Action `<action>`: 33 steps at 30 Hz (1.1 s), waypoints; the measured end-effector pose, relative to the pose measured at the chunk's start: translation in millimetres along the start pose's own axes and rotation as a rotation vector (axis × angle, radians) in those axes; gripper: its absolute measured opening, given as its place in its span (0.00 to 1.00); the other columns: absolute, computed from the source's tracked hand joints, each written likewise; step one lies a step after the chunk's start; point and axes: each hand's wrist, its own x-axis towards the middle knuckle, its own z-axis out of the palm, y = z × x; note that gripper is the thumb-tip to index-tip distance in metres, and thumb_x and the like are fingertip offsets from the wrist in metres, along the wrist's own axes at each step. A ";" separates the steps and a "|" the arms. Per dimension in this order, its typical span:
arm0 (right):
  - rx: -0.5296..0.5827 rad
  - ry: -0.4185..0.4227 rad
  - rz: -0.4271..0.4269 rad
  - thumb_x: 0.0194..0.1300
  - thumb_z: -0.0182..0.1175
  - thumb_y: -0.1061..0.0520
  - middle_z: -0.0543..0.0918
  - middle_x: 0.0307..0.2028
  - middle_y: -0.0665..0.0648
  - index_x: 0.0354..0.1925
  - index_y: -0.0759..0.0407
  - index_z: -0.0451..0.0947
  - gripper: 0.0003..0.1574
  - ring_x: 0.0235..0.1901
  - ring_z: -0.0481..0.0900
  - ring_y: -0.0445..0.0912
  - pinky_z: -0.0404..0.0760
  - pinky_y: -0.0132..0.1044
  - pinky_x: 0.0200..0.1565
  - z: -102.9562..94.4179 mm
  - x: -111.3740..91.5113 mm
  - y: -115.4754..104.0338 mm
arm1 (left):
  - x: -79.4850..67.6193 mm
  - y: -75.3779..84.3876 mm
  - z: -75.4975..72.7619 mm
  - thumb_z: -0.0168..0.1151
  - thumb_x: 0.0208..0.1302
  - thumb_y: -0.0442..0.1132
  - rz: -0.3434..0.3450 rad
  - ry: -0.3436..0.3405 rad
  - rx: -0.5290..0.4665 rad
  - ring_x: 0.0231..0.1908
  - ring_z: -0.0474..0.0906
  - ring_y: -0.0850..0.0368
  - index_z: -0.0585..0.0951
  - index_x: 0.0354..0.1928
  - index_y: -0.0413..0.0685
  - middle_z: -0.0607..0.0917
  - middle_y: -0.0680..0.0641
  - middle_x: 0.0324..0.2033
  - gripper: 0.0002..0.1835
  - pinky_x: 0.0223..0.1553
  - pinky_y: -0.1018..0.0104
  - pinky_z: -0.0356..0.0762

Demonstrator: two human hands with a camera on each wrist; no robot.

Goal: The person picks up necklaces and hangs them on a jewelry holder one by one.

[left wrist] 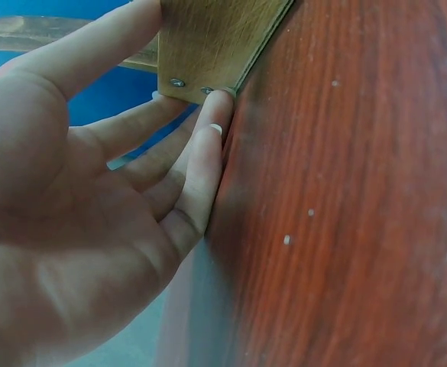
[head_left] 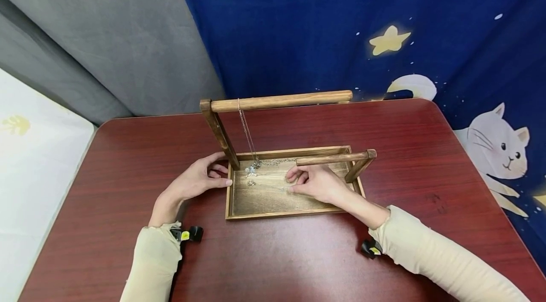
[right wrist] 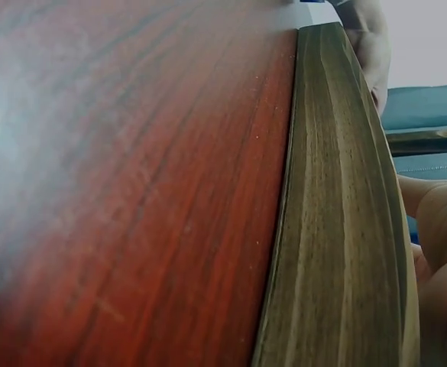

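Note:
A wooden tray (head_left: 294, 214) stands on the table with an upright and bar at each side. My left hand (head_left: 198, 178) is at its left end, the thumb touching the rim and the fingers extended to the back corner. In the left wrist view its fingers (left wrist: 200, 168) meet the lower edge of the tray's end wall (left wrist: 215, 38). Inside the tray, my right hand (head_left: 320, 183) pinches the end of a thin silver necklace (head_left: 266, 186) between thumb and fingertips. Another necklace (head_left: 246, 129) hangs from the taller bar (head_left: 281, 101), its pendant (head_left: 250, 169) low over the tray.
More chain (head_left: 277, 161) lies along the tray's back. The shorter bar (head_left: 330, 159) juts over my right hand from its upright (head_left: 358, 169). The dark red table (head_left: 277, 259) has rounded far corners, and a blue patterned curtain (head_left: 320, 22) hangs behind it.

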 end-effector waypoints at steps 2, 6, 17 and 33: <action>-0.014 -0.001 0.010 0.56 0.74 0.52 0.83 0.27 0.43 0.40 0.48 0.85 0.12 0.30 0.79 0.38 0.75 0.34 0.33 1.5 0.9 -1.0 | 0.1 0.3 -0.1 0.72 0.60 0.34 -0.005 0.002 0.002 0.43 0.79 0.51 0.58 0.72 0.29 0.81 0.34 0.49 0.44 0.44 0.71 0.78; -0.035 0.014 0.038 0.56 0.74 0.52 0.82 0.26 0.42 0.37 0.46 0.86 0.09 0.29 0.79 0.38 0.75 0.34 0.35 4.9 1.7 -3.4 | 0.4 0.8 -0.1 0.72 0.60 0.35 -0.022 0.005 0.010 0.43 0.80 0.51 0.59 0.72 0.31 0.81 0.35 0.49 0.43 0.44 0.70 0.78; -0.006 0.044 0.100 0.55 0.75 0.53 0.82 0.26 0.41 0.34 0.45 0.87 0.07 0.28 0.79 0.38 0.77 0.35 0.35 12.2 4.0 -6.6 | 0.7 0.5 -0.6 0.73 0.60 0.35 -0.030 0.006 0.007 0.43 0.79 0.50 0.60 0.73 0.33 0.81 0.35 0.49 0.44 0.44 0.69 0.78; -0.121 0.077 0.068 0.52 0.75 0.53 0.80 0.24 0.39 0.31 0.43 0.86 0.07 0.26 0.76 0.35 0.75 0.34 0.34 21.0 5.4 -8.5 | 2.2 -2.2 -0.1 0.72 0.60 0.35 -0.023 0.014 0.017 0.42 0.80 0.52 0.59 0.72 0.31 0.81 0.34 0.49 0.43 0.43 0.70 0.78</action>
